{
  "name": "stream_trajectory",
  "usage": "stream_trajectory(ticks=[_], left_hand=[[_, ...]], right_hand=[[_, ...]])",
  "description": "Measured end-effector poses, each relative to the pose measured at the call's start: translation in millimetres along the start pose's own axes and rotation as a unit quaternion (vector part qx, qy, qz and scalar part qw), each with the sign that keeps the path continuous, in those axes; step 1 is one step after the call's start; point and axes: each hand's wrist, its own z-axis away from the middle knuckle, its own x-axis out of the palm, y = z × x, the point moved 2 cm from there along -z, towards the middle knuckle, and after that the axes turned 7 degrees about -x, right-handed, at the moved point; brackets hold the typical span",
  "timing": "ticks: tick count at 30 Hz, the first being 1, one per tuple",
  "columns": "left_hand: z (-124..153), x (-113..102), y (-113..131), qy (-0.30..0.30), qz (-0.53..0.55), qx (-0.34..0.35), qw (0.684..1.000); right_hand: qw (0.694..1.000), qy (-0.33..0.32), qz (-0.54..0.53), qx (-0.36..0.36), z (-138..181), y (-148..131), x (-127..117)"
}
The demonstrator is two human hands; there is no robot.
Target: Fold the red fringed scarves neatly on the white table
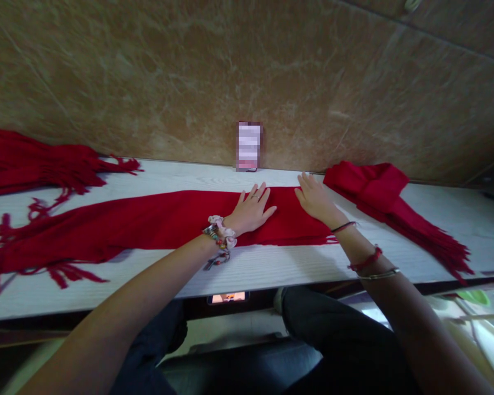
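A long red fringed scarf [148, 222] lies spread flat along a white wood-grain table [271, 269]. My left hand [252, 209] rests palm down on the scarf near its right part, fingers stretched out. My right hand [316, 198] lies flat on the same scarf just to the right, fingers together and extended. Both hands press on the cloth and hold nothing.
A folded red scarf [379, 192] with a fringe lies at the right of the table. Another bunched red scarf [33, 159] sits at the far left. A small blurred card [249, 145] leans against the brown marble wall. A phone [227, 298] lies below the table's front edge.
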Motion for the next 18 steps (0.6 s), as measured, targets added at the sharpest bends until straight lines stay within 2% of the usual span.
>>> stream_trajectory(ticks=[3, 5, 9, 14, 18], left_hand=[[0, 5, 5, -0.03, -0.001, 0.017, 0.999], [1, 10, 6, -0.052, -0.005, 0.017, 0.998], [2, 14, 7, -0.053, -0.002, 0.012, 0.999], [-3, 6, 5, -0.073, 0.02, -0.01, 0.997], [-14, 1, -1, -0.059, 0.023, -0.006, 0.998]], right_hand=[[0.998, -0.027, -0.027, -0.047, 6, -25, 9], [0.997, -0.038, -0.03, -0.054, 13, -32, 17], [0.998, -0.049, -0.017, -0.043, 20, -22, 23], [0.998, -0.068, 0.012, 0.0, 12, -9, 11], [0.997, -0.038, 0.0, -0.064, 1, -22, 6]])
